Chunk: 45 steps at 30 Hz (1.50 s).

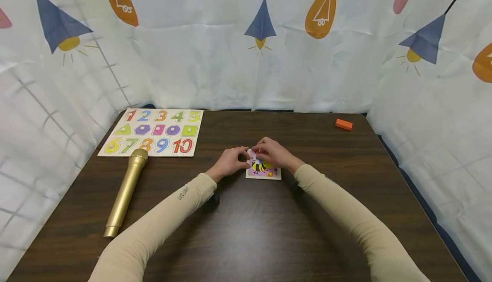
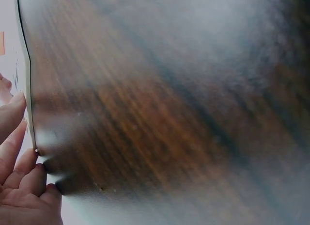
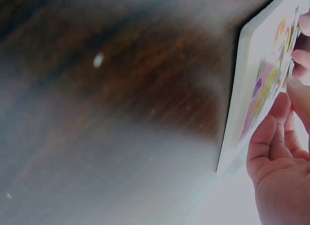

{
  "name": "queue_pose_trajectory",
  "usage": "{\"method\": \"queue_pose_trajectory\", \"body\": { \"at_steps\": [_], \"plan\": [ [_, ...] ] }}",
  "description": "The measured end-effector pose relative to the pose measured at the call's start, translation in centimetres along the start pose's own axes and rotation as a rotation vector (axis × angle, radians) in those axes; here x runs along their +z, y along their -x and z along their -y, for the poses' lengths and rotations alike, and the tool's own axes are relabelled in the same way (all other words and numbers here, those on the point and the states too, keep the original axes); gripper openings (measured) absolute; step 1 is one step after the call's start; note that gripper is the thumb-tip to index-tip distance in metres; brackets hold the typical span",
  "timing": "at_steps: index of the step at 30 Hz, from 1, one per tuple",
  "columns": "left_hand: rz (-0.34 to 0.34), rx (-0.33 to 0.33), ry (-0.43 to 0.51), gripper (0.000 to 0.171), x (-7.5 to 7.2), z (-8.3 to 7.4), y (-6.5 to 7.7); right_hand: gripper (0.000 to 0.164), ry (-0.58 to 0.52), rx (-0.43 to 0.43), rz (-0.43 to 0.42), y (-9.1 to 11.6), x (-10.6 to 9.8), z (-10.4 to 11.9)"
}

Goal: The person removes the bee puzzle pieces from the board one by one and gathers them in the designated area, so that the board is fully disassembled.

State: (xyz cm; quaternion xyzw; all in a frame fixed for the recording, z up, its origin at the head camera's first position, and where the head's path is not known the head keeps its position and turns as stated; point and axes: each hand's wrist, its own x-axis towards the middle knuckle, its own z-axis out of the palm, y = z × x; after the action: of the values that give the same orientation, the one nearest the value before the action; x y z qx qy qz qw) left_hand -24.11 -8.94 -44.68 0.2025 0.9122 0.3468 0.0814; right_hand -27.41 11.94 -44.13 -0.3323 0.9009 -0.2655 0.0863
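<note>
A small bee picture puzzle [image 1: 263, 173] with a pink ground and a pale wooden border lies flat on the table between the hands. My left hand [image 1: 229, 162] grips its left side, thumb at the near part and fingers along the far part. In the left wrist view that hand's fingers [image 2: 33, 179] curl beside the board's thin edge. Over the upper right of the picture, my right hand [image 1: 275, 154] pinches a puzzle piece at the surface, mostly hidden by its fingers. The right wrist view shows thumb and fingertips meeting close over the picture [image 3: 264, 89].
A wooden number and shape board [image 1: 169, 121] lies at the back left. A gold microphone [image 1: 127, 192] rests against its near edge. An orange block [image 1: 344, 124] sits at the back right. A printed curtain [image 1: 230, 68] surrounds the dark wooden table [image 1: 246, 230].
</note>
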Motion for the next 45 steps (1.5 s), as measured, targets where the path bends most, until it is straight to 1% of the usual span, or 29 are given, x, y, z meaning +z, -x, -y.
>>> {"method": "queue_pose_trajectory", "body": {
  "at_steps": [5,11,14,18,25,28,33,40,45],
  "plan": [
    [-0.002,-0.005,-0.005,0.02,0.0,0.0,0.0,0.032,-0.003,0.035,-0.004,0.1,-0.5,-0.3],
    [-0.005,-0.011,0.001,0.02,0.0,0.0,0.1,0.033,-0.051,0.087,-0.042,0.4,-1.5,-1.1],
    [-0.006,-0.016,-0.002,0.02,0.0,0.1,0.1,0.034,-0.084,0.138,-0.069,0.6,-2.0,-2.1],
    [-0.011,-0.014,-0.011,0.02,0.0,0.3,0.1,0.034,-0.097,0.188,-0.108,1.1,-2.8,-3.7],
    [-0.015,0.003,-0.023,0.02,-0.1,0.3,0.1,0.033,-0.093,0.22,-0.157,2.5,-4.5,-6.4],
    [-0.008,-0.008,-0.014,0.02,-0.2,0.1,0.1,0.033,-0.104,0.239,-0.17,3.1,-5.1,-7.2],
    [-0.002,-0.027,-0.005,0.02,-0.2,-0.1,0.0,0.033,-0.101,0.266,-0.175,3.7,-5.9,-8.2],
    [-0.006,-0.007,-0.03,0.02,0.0,-0.1,-0.1,0.033,-0.084,0.302,-0.163,4.3,-6.4,-8.9],
    [-0.004,-0.011,-0.029,0.02,0.1,-0.1,-0.1,0.032,-0.064,0.317,-0.148,4.2,-6.4,-9.3]
  ]
}}
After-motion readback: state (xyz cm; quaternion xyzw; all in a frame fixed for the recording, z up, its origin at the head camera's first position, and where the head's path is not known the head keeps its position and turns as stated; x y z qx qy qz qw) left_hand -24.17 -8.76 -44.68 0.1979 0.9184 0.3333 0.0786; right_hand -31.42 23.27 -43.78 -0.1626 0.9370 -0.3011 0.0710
